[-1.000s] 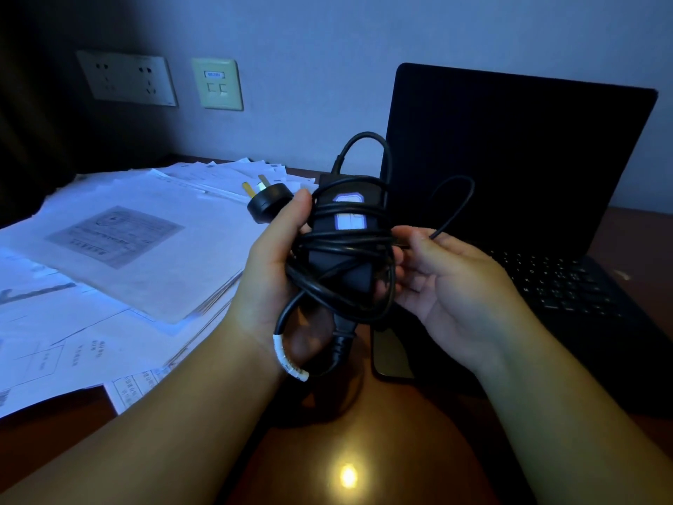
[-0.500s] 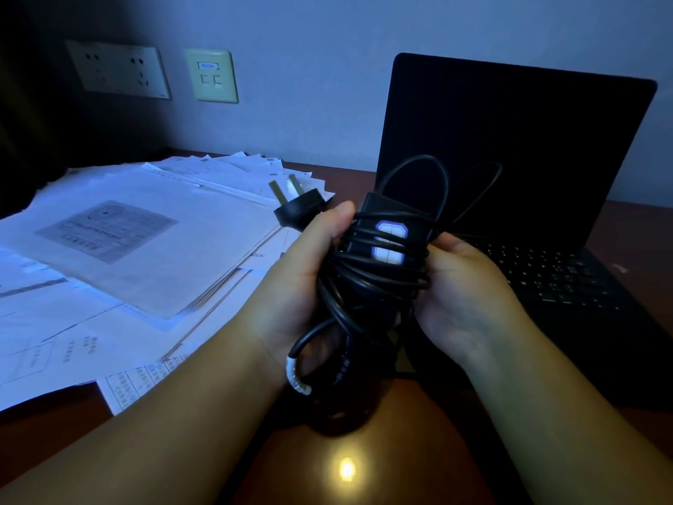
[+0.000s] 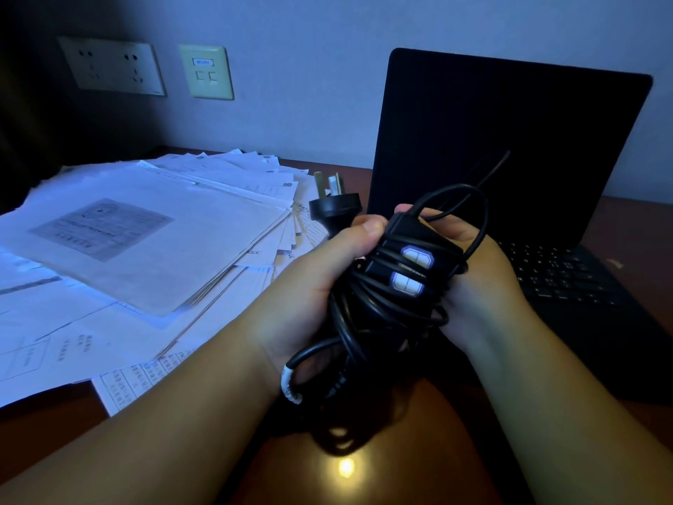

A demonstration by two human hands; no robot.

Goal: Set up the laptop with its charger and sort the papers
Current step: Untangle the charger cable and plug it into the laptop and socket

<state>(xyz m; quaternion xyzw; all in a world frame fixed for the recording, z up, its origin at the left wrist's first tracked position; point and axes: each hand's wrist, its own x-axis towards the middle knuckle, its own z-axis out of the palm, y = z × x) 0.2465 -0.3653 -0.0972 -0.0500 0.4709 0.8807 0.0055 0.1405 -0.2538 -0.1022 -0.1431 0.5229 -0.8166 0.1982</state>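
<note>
You're looking at a dim, blue-tinted scene — the far left corner falls to near black. One small warm glare spot sits on the glossy surface [image 3: 346, 468] below your wrists. The laptop [image 3: 510, 140] reads as flat black — detail lost. Edges bow with wide-angle distortion.

double wall socket [image 3: 111, 66], pale data port plate [image 3: 206, 72]; brown desk [image 3: 418, 468], lamp glare [image 3: 346, 467]

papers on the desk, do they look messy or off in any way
Yes. The papers lie in a loose, fanned heap left of the laptop, sheets skewed at different angles, some edges jutting out toward the charger.
</note>
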